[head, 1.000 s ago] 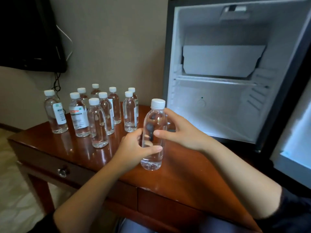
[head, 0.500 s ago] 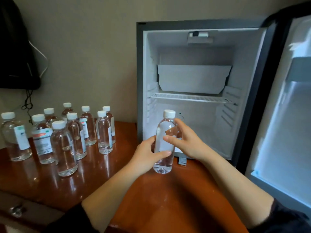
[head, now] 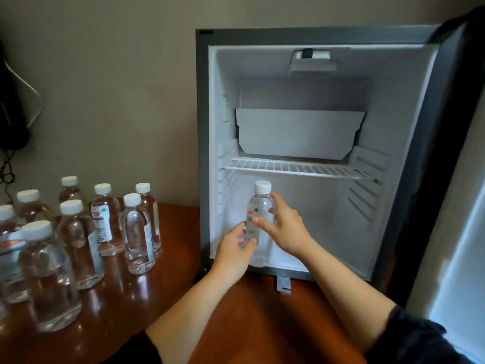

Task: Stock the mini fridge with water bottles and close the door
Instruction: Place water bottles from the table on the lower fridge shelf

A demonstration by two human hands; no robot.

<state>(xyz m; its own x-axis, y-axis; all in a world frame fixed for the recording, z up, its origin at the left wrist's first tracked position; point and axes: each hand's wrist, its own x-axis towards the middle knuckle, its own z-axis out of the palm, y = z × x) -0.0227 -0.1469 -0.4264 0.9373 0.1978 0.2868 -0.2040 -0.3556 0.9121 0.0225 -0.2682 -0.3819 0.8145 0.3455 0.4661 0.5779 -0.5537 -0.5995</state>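
a clear water bottle (head: 259, 222) with a white cap stands upright in the lower left of the mini fridge (head: 203, 127) opening, just inside the front lip and under the wire shelf (head: 296, 168). its base is about level with the fridge floor, but whether it rests there or hangs just above is hard to tell, as the left hand covers part of it. both hands grasp it. the left hand (head: 232, 254) comes from below, with fingers and thumb curled round the lower half. the right hand (head: 284, 227) takes the upper body from the right, thumb across the front near the label and fingers reaching behind toward the shoulder.

the fridge stands on the back right part of the desk (head: 183, 298). its door (head: 459, 206) is swung wide open at the right, its pale inner face showing. above the shelf a white panel (head: 299, 132) leans against the back wall. a small metal bracket (head: 284, 285) sticks out below the front bottom edge of the fridge onto the desk.

the other bottles (head: 136, 232), at least eight in view, stand upright in a close cluster on the left part of the desk, running from near the back edge toward the front left; the frame cuts off the leftmost ones. a dark object (head: 10, 114) hangs on the wall beyond the desk's left edge.
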